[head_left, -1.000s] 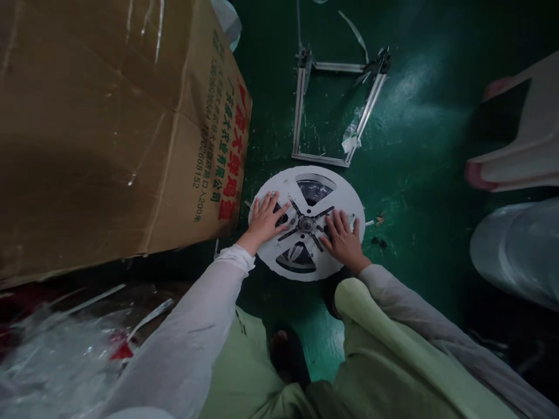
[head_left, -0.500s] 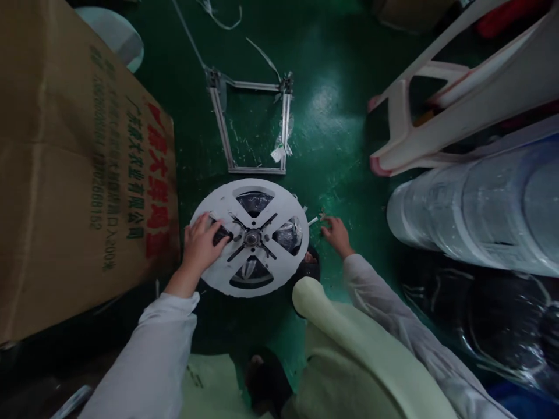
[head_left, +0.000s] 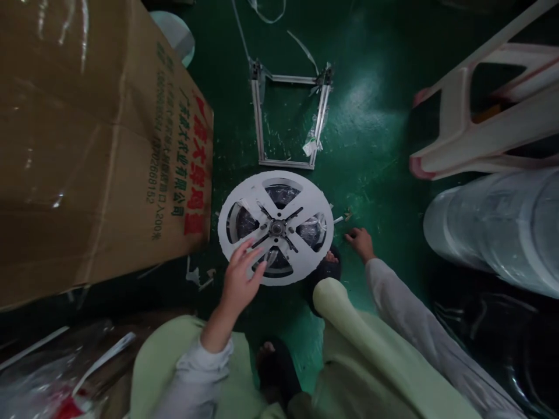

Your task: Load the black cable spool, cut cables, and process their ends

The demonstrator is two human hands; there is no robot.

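A round white reel with four cut-outs and a metal hub lies on the green floor. Clear film and dark material show through its openings. Over the reel's near left edge is my left hand, fingers apart and holding nothing. My right hand is low by the floor, right of the reel and apart from it, its fingers curled; whether anything small is in them is hidden. A small white strip and a tan scrap lie just beyond that hand.
A metal frame lies beyond the reel. A large cardboard box stands at left. On the right are a white plastic stool and a clear ribbed cylinder. Plastic wrapping lies at the near left.
The view has shifted left, so things appear farther right. My left hand has come off the reel's left part toward its near edge. My right hand has drawn back from the tan scrap.
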